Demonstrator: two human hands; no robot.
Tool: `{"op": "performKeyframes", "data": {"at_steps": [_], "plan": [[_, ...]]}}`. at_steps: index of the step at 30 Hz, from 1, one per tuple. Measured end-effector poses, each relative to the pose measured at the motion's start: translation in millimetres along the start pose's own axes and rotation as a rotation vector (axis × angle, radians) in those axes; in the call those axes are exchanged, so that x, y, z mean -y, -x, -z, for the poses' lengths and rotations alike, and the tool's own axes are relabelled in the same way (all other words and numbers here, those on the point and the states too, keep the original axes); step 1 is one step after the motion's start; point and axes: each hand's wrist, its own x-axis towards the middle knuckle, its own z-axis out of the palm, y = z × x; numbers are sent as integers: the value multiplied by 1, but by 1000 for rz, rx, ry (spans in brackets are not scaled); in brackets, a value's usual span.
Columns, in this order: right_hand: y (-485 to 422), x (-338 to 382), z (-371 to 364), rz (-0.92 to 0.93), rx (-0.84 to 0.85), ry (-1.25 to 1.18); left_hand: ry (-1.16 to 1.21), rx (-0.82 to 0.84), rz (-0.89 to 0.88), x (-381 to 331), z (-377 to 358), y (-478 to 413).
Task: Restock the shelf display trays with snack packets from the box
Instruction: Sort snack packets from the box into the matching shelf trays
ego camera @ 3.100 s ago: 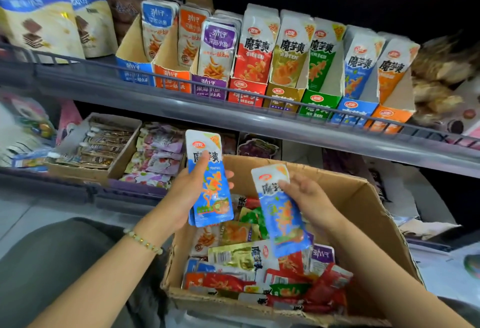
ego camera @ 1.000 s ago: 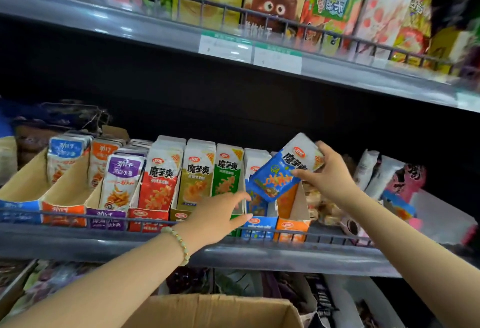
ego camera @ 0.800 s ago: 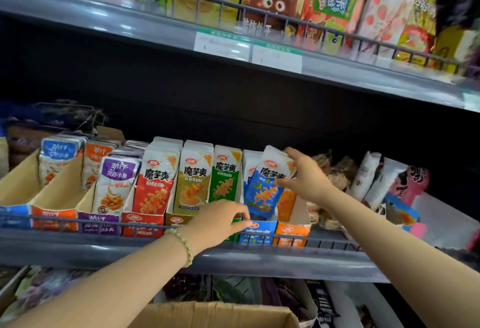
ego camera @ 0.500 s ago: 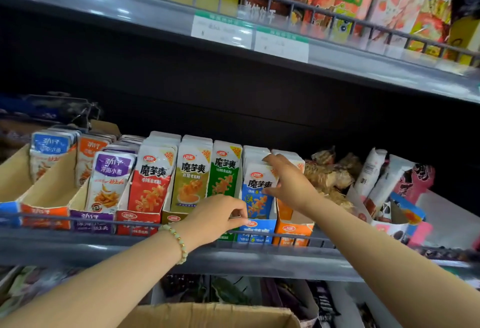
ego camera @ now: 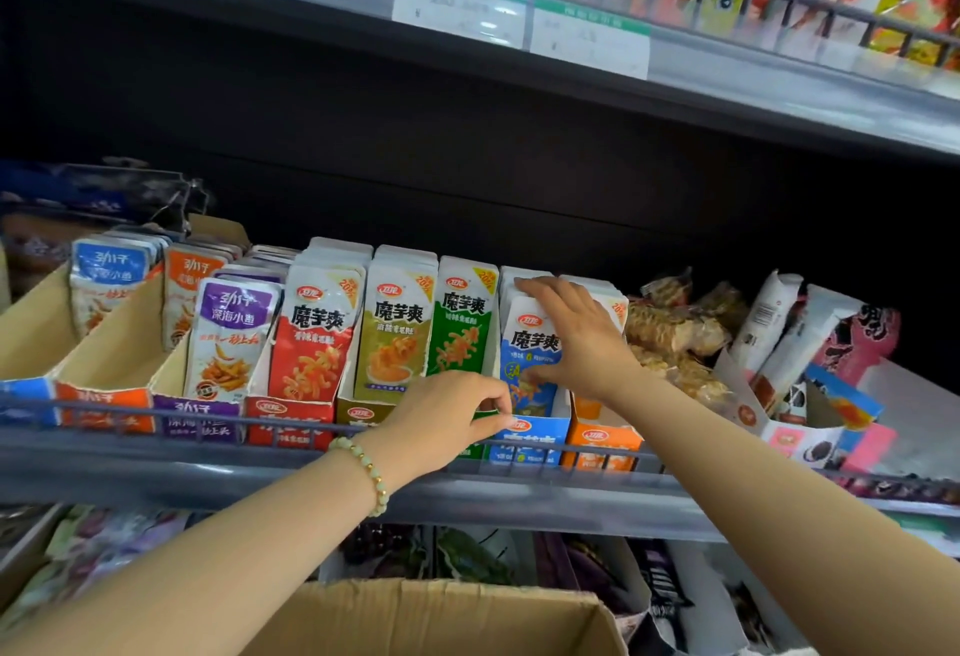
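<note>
A blue snack packet (ego camera: 535, 343) stands at the front of the blue display tray (ego camera: 530, 440) on the middle shelf. My right hand (ego camera: 576, 338) lies flat on this packet, fingers stretched to its top edge and thumb low on its front. My left hand (ego camera: 447, 421) pinches the blue tray's front lip beside the green tray. Only the near flap of the cardboard box (ego camera: 441, 619) shows at the bottom; its contents are hidden.
Trays of green (ego camera: 460, 323), olive (ego camera: 397, 333), red (ego camera: 317, 338) and purple (ego camera: 231, 333) packets stand left of the blue tray, an orange tray (ego camera: 597, 442) right of it. A wire rail (ego camera: 208, 427) fronts the shelf. Loose snacks (ego camera: 675, 333) crowd the right; another shelf (ego camera: 571, 32) hangs overhead.
My right hand brought the blue packet from the box, lowered it into the blue tray and stood it upright. My left hand moved to the tray's front and stayed there.
</note>
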Motion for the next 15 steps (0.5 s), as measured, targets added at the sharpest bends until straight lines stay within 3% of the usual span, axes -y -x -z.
{"op": "performKeyframes", "data": {"at_steps": [9,12,15], "plan": [[36,18,32,-31,-76,-275,-39,-45,-20,-15,15,44],[82,40,28,-71,1,-504,5,-43,-5,-18,16,87],[137,60,4,-116,181,-696,41,44,38,-14,1,133]]}}
